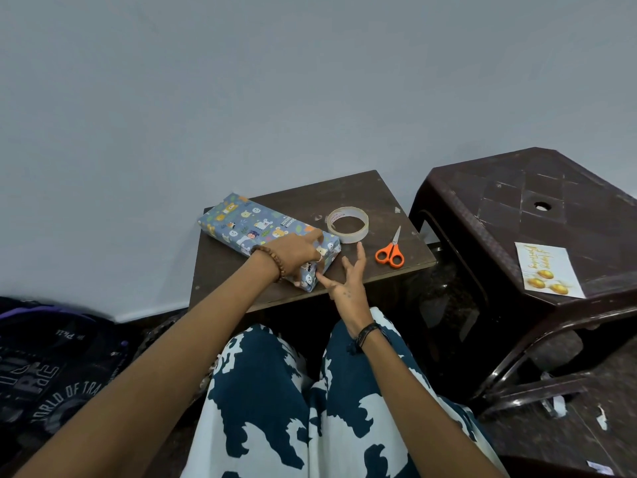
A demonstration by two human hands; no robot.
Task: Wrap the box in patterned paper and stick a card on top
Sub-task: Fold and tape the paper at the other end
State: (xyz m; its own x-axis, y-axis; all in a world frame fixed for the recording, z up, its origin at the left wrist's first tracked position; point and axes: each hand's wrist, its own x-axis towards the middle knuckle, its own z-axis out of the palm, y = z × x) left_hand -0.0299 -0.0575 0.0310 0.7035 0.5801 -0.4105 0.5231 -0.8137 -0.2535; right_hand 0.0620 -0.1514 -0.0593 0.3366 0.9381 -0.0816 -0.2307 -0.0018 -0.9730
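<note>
Wrapped box (pixel 262 232) is laid diagonally on the small dark wooden table (pixel 362 194), far end overhanging the table's left back corner, near end pointed toward the person. Paper is blue-grey, printed with cartoon animals and leaves; a small block of print is seen on the top face, too small to be read.

Left hand (pixel 296 258) is placed on the box's near end: index finger extended flat along the top, remaining fingers curled down over the end face, paper pressed. A beaded bracelet (pixel 272 263) is worn on that wrist.

Right hand (pixel 348 281) is held just beside the box's near corner, fingers spread wide and raised, nothing held; thumb tip is touching or almost touching the corner, contact cannot be told. A dark band (pixel 367 334) is worn on that wrist.

Clear tape roll (pixel 348 224) is lying flat just right of the box; red lettering on its inner core is illegible. Orange-handled scissors (pixel 391 250) are lying closed to the right of the roll, near the table's right edge.

Card (pixel 548 270) is lying on the dark plastic stool (pixel 517 188) at right, well apart from the box: gold script reading "Happy Birthday", gold balloons printed.

Black bag (pixel 51 374) at lower left, partial print "WORLD OF TRA" visible
</note>
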